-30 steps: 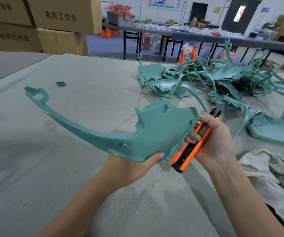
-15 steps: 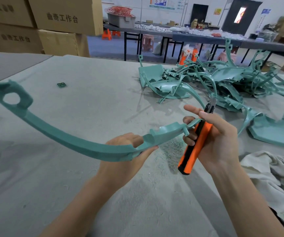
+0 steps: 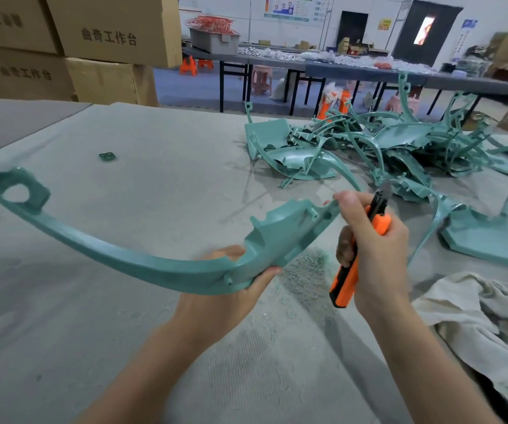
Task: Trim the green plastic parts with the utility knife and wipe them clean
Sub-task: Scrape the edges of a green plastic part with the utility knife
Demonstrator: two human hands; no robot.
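Step in hand: trimming. The left hand (image 3: 225,298) grips the wide end of a long curved green plastic part (image 3: 142,264), fingers (image 3: 226,252) curled round it, above the bench (image 3: 154,179). The right hand (image 3: 375,249) clasps the utility knife (image 3: 343,286) beside that end, blade uppermost. The next move likely calls for setting the blade to the edge. The part is matte teal, with a ring lug at its far tip.

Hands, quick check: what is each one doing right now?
Left hand: grips the curved green plastic part from below, near its wide end.
Right hand: closed round the orange utility knife, blade end up.
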